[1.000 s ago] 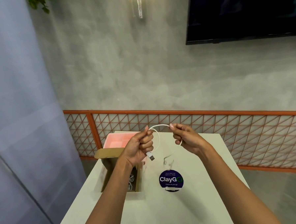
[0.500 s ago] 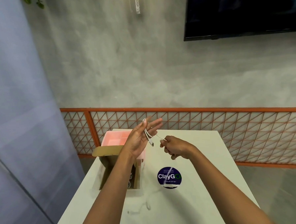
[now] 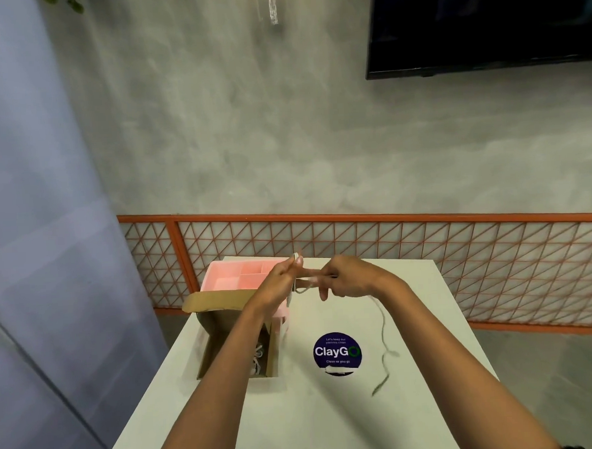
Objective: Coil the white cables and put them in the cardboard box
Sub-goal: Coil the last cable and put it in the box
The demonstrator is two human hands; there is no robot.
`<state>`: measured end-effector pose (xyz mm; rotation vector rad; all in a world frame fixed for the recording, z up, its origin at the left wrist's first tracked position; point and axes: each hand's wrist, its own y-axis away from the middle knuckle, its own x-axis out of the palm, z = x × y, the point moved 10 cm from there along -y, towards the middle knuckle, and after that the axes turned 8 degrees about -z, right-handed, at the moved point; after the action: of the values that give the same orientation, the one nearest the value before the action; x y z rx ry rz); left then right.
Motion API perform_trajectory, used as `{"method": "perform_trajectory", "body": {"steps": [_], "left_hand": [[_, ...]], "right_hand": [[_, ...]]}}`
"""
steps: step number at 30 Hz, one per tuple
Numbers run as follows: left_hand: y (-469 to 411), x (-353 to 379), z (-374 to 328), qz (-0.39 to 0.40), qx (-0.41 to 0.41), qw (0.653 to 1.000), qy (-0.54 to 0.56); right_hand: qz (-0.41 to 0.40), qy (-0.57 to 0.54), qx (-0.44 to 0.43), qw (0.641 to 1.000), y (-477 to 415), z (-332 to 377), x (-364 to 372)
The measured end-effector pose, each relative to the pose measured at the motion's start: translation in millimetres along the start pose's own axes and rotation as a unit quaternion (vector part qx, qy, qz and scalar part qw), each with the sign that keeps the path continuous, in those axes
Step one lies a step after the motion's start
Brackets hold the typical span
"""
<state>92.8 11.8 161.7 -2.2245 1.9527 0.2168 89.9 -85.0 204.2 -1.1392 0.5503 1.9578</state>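
Note:
My left hand (image 3: 281, 280) and my right hand (image 3: 345, 277) meet above the far part of the white table (image 3: 298, 416). A thin white cable (image 3: 382, 326) is pinched in both; short loops sit at my left fingers and the loose end trails blurred down past my right wrist. The open cardboard box (image 3: 221, 334) stands on the table's left side under my left forearm. Other white cables (image 3: 258, 362) lie inside it.
A pink compartment tray (image 3: 235, 277) sits behind the box. A round dark-blue ClayGo sticker (image 3: 336, 352) is on the table's middle. An orange lattice railing (image 3: 426, 248) runs behind the table, with a grey wall and a dark screen (image 3: 483, 22) above.
My right hand moved up to my left hand, and my left fingers closed from spread. The cable's free end swung from the left of the table to the right side.

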Motion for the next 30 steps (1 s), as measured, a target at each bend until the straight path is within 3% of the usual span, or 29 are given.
{"method": "perform_trajectory", "body": {"steps": [6, 12, 23, 27, 30], "left_hand": [[11.8, 27.5, 3.5, 0.124, -0.013, 0.992, -0.019], [22.4, 35.1, -1.6, 0.181, -0.054, 0.963, 0.190], [35.7, 43.9, -20.4, 0.277, -0.070, 0.880, 0.380], [40.8, 48.6, -19.9, 0.319, -0.074, 0.867, 0.376], [37.4, 44.6, -24.6, 0.301, -0.057, 0.864, 0.399]], "right_hand": [[-0.099, -0.060, -0.028, 0.993, -3.4, 7.8, -35.5], [-0.170, -0.157, -0.014, 0.973, -2.3, -4.3, -59.5], [-0.171, -0.292, 0.006, 0.941, -3.1, -17.7, -47.4], [-0.215, -0.294, -0.008, 0.931, -3.7, -15.7, -56.1], [-0.204, -0.300, -0.002, 0.932, -4.0, -17.8, -54.3]]}}
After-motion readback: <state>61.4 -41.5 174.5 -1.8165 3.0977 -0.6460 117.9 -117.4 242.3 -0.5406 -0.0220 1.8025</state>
